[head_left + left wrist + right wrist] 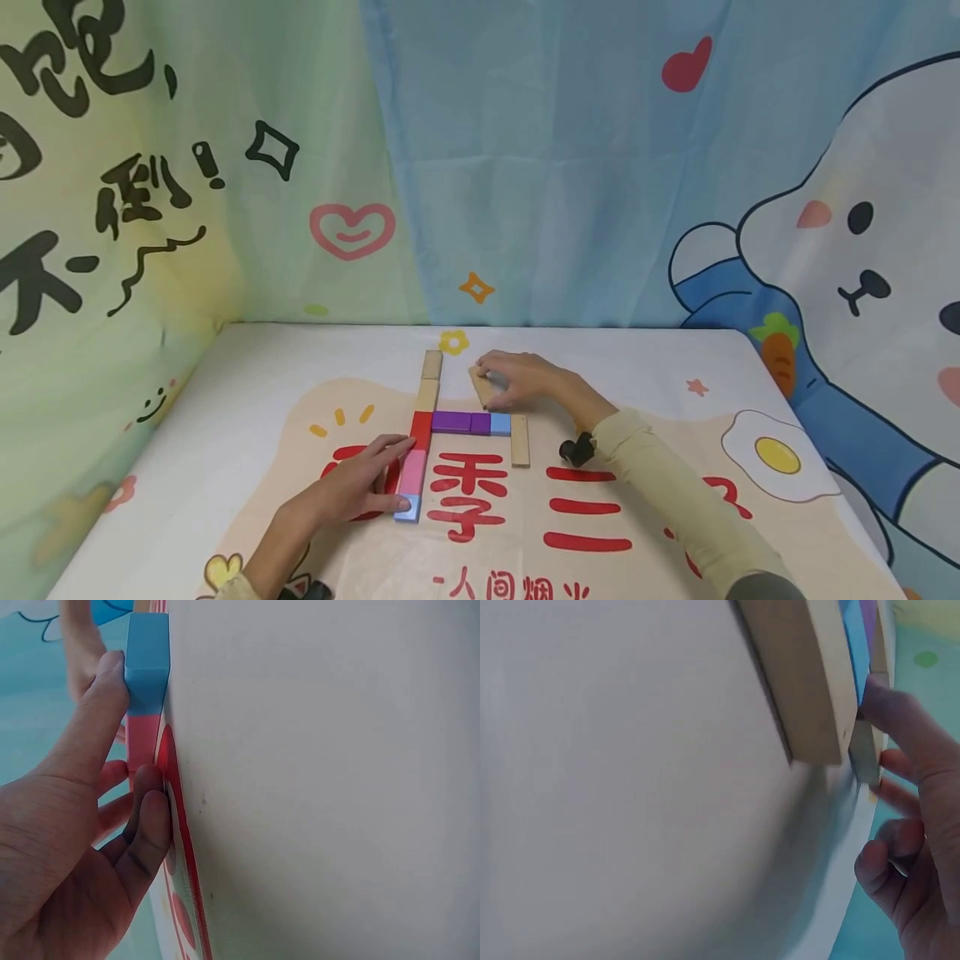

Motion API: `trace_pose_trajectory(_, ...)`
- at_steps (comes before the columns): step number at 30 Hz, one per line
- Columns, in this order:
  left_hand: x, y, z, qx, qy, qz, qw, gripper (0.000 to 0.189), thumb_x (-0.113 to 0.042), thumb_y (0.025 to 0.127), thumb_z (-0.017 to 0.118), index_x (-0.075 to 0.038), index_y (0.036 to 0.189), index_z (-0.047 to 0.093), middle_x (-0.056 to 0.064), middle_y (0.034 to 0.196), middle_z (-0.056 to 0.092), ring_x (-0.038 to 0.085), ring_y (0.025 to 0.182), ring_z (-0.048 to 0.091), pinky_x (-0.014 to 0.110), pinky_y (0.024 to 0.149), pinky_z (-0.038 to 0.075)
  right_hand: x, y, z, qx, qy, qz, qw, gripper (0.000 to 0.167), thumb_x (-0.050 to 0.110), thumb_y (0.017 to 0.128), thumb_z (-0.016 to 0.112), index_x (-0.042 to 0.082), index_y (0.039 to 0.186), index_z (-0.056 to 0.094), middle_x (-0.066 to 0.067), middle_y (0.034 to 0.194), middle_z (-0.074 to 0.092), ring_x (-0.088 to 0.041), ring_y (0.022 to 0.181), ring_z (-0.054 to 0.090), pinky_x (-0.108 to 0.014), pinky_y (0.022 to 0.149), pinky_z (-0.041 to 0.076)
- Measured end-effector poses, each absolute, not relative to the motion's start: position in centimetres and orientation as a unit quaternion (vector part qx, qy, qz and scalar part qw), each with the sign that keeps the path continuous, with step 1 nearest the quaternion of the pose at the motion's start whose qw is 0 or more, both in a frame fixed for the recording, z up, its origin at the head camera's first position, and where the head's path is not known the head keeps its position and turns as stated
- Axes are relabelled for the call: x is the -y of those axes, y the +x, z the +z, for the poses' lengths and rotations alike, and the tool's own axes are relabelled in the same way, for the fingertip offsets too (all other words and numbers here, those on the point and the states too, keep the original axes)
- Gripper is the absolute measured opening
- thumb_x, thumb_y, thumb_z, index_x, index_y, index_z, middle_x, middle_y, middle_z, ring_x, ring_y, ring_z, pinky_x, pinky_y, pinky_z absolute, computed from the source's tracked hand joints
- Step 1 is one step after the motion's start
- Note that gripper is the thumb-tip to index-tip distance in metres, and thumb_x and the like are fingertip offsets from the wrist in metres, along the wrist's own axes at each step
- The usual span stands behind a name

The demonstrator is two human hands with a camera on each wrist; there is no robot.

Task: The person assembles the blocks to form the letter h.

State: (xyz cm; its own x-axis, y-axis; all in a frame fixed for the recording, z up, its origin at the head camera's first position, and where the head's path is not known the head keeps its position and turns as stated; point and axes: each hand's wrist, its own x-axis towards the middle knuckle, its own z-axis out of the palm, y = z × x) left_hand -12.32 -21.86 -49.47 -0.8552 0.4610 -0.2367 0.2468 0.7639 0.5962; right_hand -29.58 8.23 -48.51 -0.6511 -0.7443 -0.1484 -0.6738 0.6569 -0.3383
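Note:
Wooden blocks lie joined in an H-like outline on the table. The left column runs from two plain wooden blocks (428,393) through a red block (422,427) and a pink block (413,472) to a light blue block (407,515). My left hand (341,492) rests along it, thumb at the light blue block (148,645), index fingertip by the red one. A crossbar of purple blocks (452,422) and a blue block (500,425) meets another plain wooden block (520,442). Above the blue block, my right hand (521,379) pinches a tilted plain wooden block (481,387).
The blocks lie on a white printed tablecloth (637,367) with red characters and a fried-egg picture. Behind the table's far edge hangs a printed curtain (555,208) with a cartoon animal at the right.

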Motion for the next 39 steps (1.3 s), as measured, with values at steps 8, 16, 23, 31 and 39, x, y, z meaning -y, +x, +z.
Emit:
trace_pose_trajectory(8, 21.7, -12.3, -49.3, -0.922, 0.199, 0.282, 0.178, 0.088, -0.055, 0.080, 0.070, -0.021, 0.152, 0.033, 0.005, 0.152, 0.034, 0.030, 0.132, 0.046, 0.045, 0.098, 0.051, -8.1, -26.8, -47.0, -0.922, -0.313, -0.214, 0.073, 0.080, 0.051, 0.078, 0.076, 0.012, 0.142, 0.049, -0.005, 0.138, 0.048, -0.022, 0.110, 0.059, -0.039, 0.087, 0.053)
trace_pose_trajectory(16, 22.0, -12.3, -49.5, -0.923, 0.205, 0.277, 0.170, 0.087, -0.055, 0.080, 0.070, -0.020, 0.151, 0.034, 0.004, 0.152, 0.035, 0.028, 0.131, 0.048, 0.044, 0.097, 0.052, -9.2, -19.3, -45.6, -0.915, -0.325, -0.226, 0.083, 0.079, 0.050, 0.073, 0.077, 0.012, 0.138, 0.051, -0.003, 0.131, 0.049, -0.012, 0.081, 0.054, -0.021, 0.063, 0.047)
trace_pose_trajectory(23, 21.8, -12.2, -49.6, -0.921, 0.207, 0.278, 0.176, 0.088, -0.055, 0.081, 0.070, -0.020, 0.152, 0.033, 0.006, 0.152, 0.034, 0.029, 0.130, 0.048, 0.045, 0.097, 0.052, -12.5, -14.2, -46.9, -0.910, -0.306, -0.263, 0.097, 0.074, 0.048, 0.072, 0.079, 0.015, 0.132, 0.054, 0.004, 0.123, 0.050, -0.005, 0.074, 0.051, -0.017, 0.057, 0.043)
trace_pose_trajectory(31, 21.8, -12.1, -49.5, -0.924, 0.198, 0.274, 0.181, 0.087, -0.054, 0.080, 0.071, -0.022, 0.152, 0.033, 0.005, 0.152, 0.034, 0.028, 0.128, 0.050, 0.041, 0.094, 0.054, -13.5, -11.4, -48.4, -0.917, -0.296, -0.247, 0.106, 0.070, 0.050, 0.072, 0.077, 0.019, 0.131, 0.055, 0.009, 0.120, 0.046, 0.001, 0.056, 0.039, -0.016, 0.050, 0.034)
trace_pose_trajectory(39, 21.7, -12.2, -49.4, -0.921, 0.200, 0.281, 0.180, 0.088, -0.053, 0.080, 0.071, -0.019, 0.152, 0.033, 0.007, 0.152, 0.034, 0.029, 0.128, 0.050, 0.043, 0.094, 0.054, -12.9, -11.5, -48.9, -0.918, -0.312, -0.229, 0.083, 0.072, 0.051, 0.071, 0.078, 0.017, 0.130, 0.055, 0.008, 0.119, 0.043, 0.000, 0.054, 0.036, -0.016, 0.049, 0.032)
